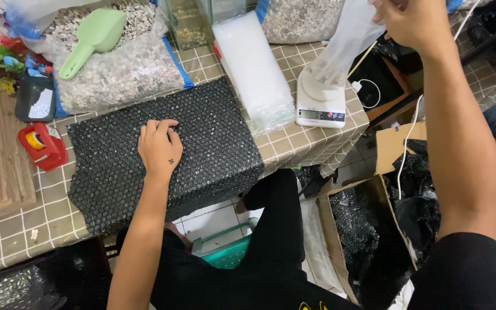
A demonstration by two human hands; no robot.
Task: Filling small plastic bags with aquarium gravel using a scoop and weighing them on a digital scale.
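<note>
My left hand (159, 147) presses flat, fingers together, on the black bubble wrap (213, 143); my right hand (411, 20) clamps the clear bag (343, 49) upright on the scale (321, 106), at the table's right edge.

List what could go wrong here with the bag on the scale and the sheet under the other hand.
1. The right hand holds the clear plastic bag only by its top; the gravel-like fill rests on the small white digital scale, so a slack grip could let it tip and spill.
2. The scale sits near the table corner, above an open cardboard box.
3. The black bubble wrap overhangs the edge, pinned only by the left hand.
</note>
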